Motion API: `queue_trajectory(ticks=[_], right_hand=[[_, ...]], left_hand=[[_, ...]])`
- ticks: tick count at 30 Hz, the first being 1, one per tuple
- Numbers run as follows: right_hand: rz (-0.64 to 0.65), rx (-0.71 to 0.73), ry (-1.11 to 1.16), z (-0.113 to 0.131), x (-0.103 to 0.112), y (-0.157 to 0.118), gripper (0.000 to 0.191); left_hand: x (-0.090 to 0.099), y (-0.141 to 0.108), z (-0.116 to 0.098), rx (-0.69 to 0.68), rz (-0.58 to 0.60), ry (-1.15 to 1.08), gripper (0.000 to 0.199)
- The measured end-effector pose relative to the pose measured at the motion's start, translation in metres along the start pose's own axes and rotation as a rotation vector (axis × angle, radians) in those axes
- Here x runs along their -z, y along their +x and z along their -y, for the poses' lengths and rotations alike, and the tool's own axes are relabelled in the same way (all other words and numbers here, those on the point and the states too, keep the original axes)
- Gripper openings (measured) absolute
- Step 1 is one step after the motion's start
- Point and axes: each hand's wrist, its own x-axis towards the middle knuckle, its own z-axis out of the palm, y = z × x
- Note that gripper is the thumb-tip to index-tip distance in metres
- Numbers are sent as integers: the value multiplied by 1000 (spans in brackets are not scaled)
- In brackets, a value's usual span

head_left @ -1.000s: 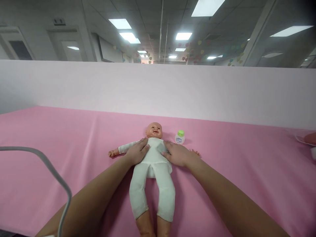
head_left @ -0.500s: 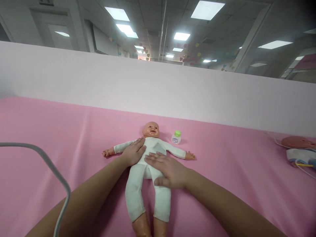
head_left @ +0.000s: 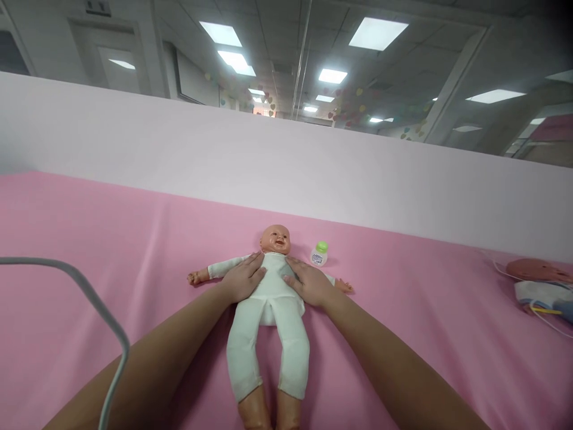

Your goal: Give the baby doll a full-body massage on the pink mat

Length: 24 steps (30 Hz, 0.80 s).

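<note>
A baby doll [head_left: 271, 285] with a white cloth body lies on its back in the middle of the view, head away from me and arms spread. My left hand [head_left: 243, 278] rests flat on the left side of its chest, near the shoulder, fingers stretched out. On the other side, my right hand [head_left: 310, 280] lies open across the doll's chest and upper arm, covering part of that arm. Neither hand grips anything. Just beyond my right hand stands a small clear bottle [head_left: 319, 255] with a green cap and a printed label.
A pink sheet [head_left: 394, 298] covers the surface, with a white padded wall [head_left: 268, 161] along its far edge. At the far right lie a second doll-like figure [head_left: 535, 270] and a bundle with tubing [head_left: 544, 292]. A grey cable [head_left: 96, 295] curves through the left foreground.
My right hand has slid up from the doll's belly and hip to its chest and shoulder. My left hand stays in place. The view has tilted slightly.
</note>
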Motion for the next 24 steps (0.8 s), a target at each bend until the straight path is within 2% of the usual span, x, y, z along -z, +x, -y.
queue_trajectory(ticks=[4, 8, 12, 16, 18, 20, 24], right_hand=[[-59, -30, -9, -8, -6, -6, 74], [-55, -31, 8, -9, -8, -5, 70], [-47, -38, 18, -11, -8, -2, 70], [-60, -23, 17, -11, -9, -1, 70], [-69, -11, 17, -10, -10, 0, 70], [-72, -4, 19, -10, -11, 1, 70], [-66, -14, 13, -10, -13, 2, 70]], left_hand=[[5, -2, 3, -23, 17, 2, 80], [24, -16, -1, -23, 83, 73, 82], [50, -47, -29, -65, 138, 151, 74], [66, -86, -67, -309, 272, 42, 62], [70, -102, -78, -417, 320, -25, 58], [70, -109, -80, -454, 348, -62, 59], [60, -95, -68, -407, 365, -57, 67]])
